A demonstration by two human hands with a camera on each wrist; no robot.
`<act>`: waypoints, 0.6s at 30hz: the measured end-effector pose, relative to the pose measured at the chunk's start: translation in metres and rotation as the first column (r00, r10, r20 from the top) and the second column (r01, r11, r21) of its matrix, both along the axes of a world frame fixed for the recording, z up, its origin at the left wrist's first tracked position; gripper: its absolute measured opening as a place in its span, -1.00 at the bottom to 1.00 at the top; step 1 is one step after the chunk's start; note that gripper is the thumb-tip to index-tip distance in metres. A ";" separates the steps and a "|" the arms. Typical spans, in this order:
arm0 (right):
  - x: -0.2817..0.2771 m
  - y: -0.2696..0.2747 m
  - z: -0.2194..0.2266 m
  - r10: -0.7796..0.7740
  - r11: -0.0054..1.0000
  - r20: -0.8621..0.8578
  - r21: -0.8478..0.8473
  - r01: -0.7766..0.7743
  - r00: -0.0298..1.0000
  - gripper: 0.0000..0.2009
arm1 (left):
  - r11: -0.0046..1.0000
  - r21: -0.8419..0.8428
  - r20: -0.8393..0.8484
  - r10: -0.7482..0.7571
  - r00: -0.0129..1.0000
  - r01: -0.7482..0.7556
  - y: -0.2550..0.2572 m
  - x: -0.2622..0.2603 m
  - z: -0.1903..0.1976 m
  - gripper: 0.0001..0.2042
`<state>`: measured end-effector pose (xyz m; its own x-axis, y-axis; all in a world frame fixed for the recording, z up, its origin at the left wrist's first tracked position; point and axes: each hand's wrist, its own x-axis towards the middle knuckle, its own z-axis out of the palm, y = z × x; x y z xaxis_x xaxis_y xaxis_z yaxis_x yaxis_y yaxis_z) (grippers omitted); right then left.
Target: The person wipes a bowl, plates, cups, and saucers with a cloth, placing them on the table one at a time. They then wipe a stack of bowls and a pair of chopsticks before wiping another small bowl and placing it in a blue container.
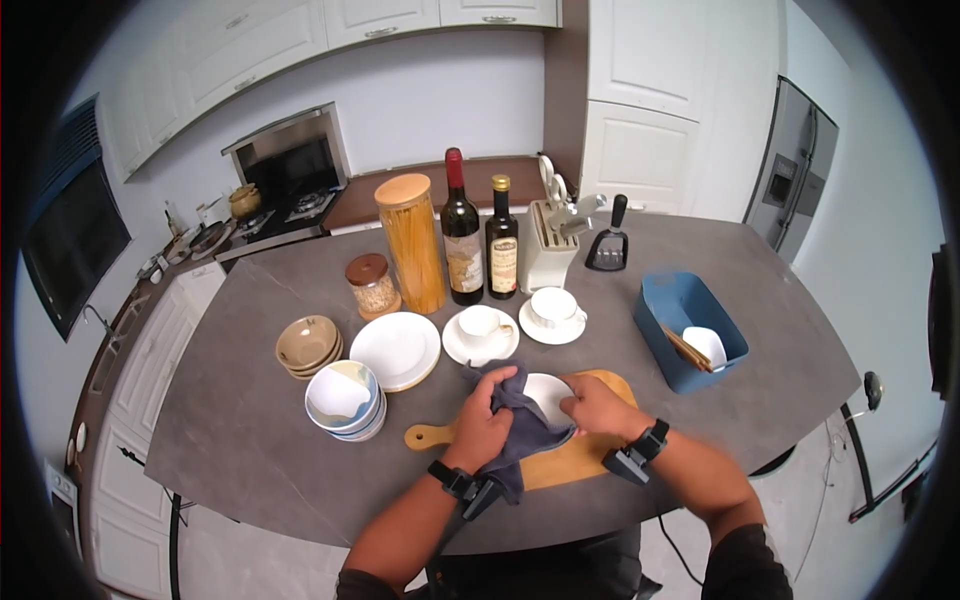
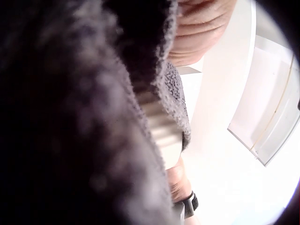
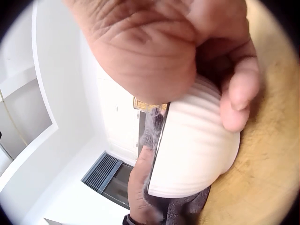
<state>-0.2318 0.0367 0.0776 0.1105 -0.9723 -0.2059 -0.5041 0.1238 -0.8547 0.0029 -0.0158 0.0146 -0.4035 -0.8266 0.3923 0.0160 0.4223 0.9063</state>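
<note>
My right hand (image 1: 603, 408) grips a white bowl (image 1: 549, 398) by its rim, thumb at the inside edge. In the right wrist view the bowl (image 3: 197, 145) shows a ribbed outer wall and a thin dark rim, tilted on its side close over the wooden cutting board (image 3: 272, 154). My left hand (image 1: 484, 425) holds a dark grey towel (image 1: 530, 435) against the bowl's left side, and part of the cloth hangs over the cutting board (image 1: 570, 465). Towel (image 2: 108, 140) fills most of the left wrist view, hiding the left fingers there.
Stacked patterned bowls (image 1: 343, 398), brown bowls (image 1: 307, 343) and white plates (image 1: 396, 350) stand at left. Two cups on saucers (image 1: 480, 340) sit behind the board. Further back are a pasta jar (image 1: 411, 245), bottles (image 1: 462, 250) and a knife block (image 1: 548, 250). A blue bin (image 1: 665, 345) stands at right.
</note>
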 end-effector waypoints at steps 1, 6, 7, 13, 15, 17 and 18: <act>0.002 0.000 -0.006 0.010 1.000 0.000 -0.011 -0.010 1.000 -0.65 | 0.999 0.038 -0.023 0.023 0.999 -0.022 0.002 0.000 0.002 -0.40; 0.017 0.010 -0.033 -0.164 0.822 -0.142 -0.567 0.055 0.976 -0.63 | 0.991 0.077 -0.028 0.111 0.993 -0.108 0.010 -0.003 0.005 -0.39; 0.019 0.012 -0.037 -0.160 0.802 -0.074 -0.591 0.086 0.984 -0.62 | 0.991 0.070 -0.018 0.119 0.993 -0.117 0.012 -0.003 0.008 -0.39; 0.001 0.000 -0.016 0.021 0.987 0.130 -0.160 0.000 0.991 -0.60 | 0.991 0.002 -0.034 0.132 0.991 -0.132 0.014 -0.009 0.002 -0.40; -0.003 -0.004 -0.022 0.060 0.998 0.316 -0.045 -0.048 0.947 -0.57 | 0.993 0.030 -0.016 0.117 0.993 -0.117 0.012 -0.010 0.003 -0.40; -0.004 -0.004 -0.025 0.044 0.998 0.306 -0.049 -0.031 0.951 -0.56 | 0.995 0.030 -0.046 0.095 0.994 -0.094 0.012 -0.012 0.001 -0.41; -0.004 -0.002 -0.026 0.034 0.998 0.285 -0.066 -0.016 0.958 -0.54 | 0.995 0.038 -0.043 0.092 0.995 -0.091 0.013 -0.014 0.000 -0.41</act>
<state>-0.2358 0.0344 0.0513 0.1808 -0.9783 -0.1015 -0.2394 0.0563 -0.9693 -0.0115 -0.0032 0.0144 -0.3085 -0.8732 0.3774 0.0197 0.3908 0.9203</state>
